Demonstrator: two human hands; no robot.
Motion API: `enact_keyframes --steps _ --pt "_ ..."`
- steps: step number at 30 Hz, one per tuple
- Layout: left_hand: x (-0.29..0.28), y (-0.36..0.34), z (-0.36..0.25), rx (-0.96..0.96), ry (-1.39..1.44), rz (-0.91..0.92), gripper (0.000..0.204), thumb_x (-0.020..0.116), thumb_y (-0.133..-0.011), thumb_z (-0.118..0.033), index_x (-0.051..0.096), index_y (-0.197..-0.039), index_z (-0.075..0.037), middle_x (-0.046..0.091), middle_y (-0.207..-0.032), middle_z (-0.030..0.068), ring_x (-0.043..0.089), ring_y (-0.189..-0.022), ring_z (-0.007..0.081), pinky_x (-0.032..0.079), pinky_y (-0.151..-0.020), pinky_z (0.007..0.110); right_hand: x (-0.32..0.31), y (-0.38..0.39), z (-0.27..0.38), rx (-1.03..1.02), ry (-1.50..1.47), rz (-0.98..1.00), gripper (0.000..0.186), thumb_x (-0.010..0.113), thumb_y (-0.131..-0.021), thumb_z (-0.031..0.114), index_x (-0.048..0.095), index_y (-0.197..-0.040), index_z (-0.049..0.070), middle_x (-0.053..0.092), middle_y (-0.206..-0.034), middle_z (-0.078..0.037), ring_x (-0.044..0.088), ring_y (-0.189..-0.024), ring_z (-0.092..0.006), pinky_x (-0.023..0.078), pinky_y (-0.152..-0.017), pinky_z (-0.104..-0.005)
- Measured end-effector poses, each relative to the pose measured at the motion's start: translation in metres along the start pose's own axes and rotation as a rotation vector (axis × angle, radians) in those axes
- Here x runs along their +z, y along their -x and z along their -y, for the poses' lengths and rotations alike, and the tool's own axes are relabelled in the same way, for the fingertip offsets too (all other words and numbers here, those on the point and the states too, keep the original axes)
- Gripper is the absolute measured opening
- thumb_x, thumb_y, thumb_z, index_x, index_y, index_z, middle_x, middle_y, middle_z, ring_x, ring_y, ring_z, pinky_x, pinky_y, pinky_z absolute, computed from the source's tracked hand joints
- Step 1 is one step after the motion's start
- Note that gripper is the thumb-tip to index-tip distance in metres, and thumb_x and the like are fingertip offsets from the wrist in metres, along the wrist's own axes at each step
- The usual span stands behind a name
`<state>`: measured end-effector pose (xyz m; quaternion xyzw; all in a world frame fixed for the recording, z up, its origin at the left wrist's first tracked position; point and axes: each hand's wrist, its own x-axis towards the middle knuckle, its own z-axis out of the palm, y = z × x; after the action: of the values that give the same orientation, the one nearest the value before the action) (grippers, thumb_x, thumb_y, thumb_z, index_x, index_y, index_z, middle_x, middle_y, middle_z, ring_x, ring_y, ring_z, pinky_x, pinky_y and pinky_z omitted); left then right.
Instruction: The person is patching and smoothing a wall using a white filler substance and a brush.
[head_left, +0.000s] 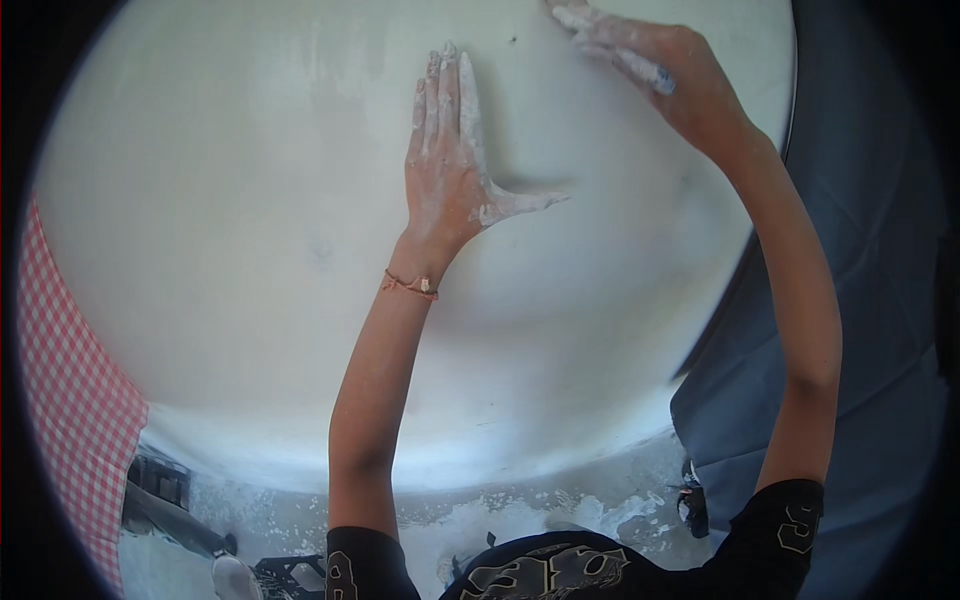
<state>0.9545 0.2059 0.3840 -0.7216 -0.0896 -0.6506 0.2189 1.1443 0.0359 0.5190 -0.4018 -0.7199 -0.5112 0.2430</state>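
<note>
A large, smooth, whitish curved surface (250, 220) fills most of the head view. My left hand (447, 150) lies flat against it near the upper middle, fingers together and pointing up, thumb stretched out to the right. White residue coats its fingers, and a thin reddish cord bracelet (410, 285) circles the wrist. Farther up and to the right, my right hand (650, 50) is closed close to the surface, its fingers coated white too. Whatever it grips, if anything, is too caked and too near the top edge to make out.
Red-and-white checked cloth (75, 340) hangs at the left; dark blue-grey cloth (860, 300) borders the right. Below the surface's lower edge, the floor (580, 510) is spattered white. Dark objects (160, 480) and a whitish rounded thing (235, 578) stand at the lower left.
</note>
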Motion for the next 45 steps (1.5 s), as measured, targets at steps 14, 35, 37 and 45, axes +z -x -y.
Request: enact_keyframes --steps 14,35,37,45 --pt "0.061 -0.010 -0.038 0.054 -0.051 0.037 0.156 0.081 -0.056 -0.090 0.025 -0.164 0.009 0.033 -0.168 0.0302 0.031 -0.158 0.0445 0.026 -0.131 0.052 -0.026 0.028 -0.020 0.052 -0.040 0.132 0.019 0.072 -0.099 0.006 0.077 -0.116 0.001 0.076 -0.126 -0.016 0.074 -0.116 -0.0294 0.058 -0.103 -0.0388" --pt "0.100 -0.019 -0.083 0.090 -0.016 -0.019 0.151 0.089 -0.056 -0.081 0.029 -0.162 0.010 0.035 -0.166 0.0318 0.033 -0.155 0.0496 0.032 -0.127 0.057 0.001 0.093 -0.060 -0.114 0.008 -0.008 0.030 0.072 -0.094 0.004 0.076 -0.124 0.003 0.075 -0.130 -0.016 0.075 -0.113 -0.0288 0.059 -0.100 -0.0348" --pt "0.100 -0.017 -0.081 0.066 -0.009 -0.044 0.152 0.089 -0.056 -0.081 0.028 -0.162 0.010 0.034 -0.166 0.0320 0.033 -0.155 0.0497 0.031 -0.127 0.057 0.018 0.106 -0.046 -0.181 0.179 0.103 0.036 0.073 -0.091 0.002 0.076 -0.127 0.005 0.073 -0.135 -0.014 0.074 -0.115 -0.0280 0.058 -0.098 -0.0335" --pt "0.092 -0.007 -0.079 0.033 -0.009 0.005 0.156 0.084 -0.058 -0.086 0.024 -0.163 0.012 0.034 -0.166 0.0328 0.029 -0.157 0.0486 0.026 -0.130 0.055 -0.036 0.074 -0.025 -0.027 -0.225 0.213 0.029 0.073 -0.091 0.003 0.076 -0.119 0.006 0.075 -0.113 -0.014 0.072 -0.106 -0.0307 0.058 -0.096 -0.0420"
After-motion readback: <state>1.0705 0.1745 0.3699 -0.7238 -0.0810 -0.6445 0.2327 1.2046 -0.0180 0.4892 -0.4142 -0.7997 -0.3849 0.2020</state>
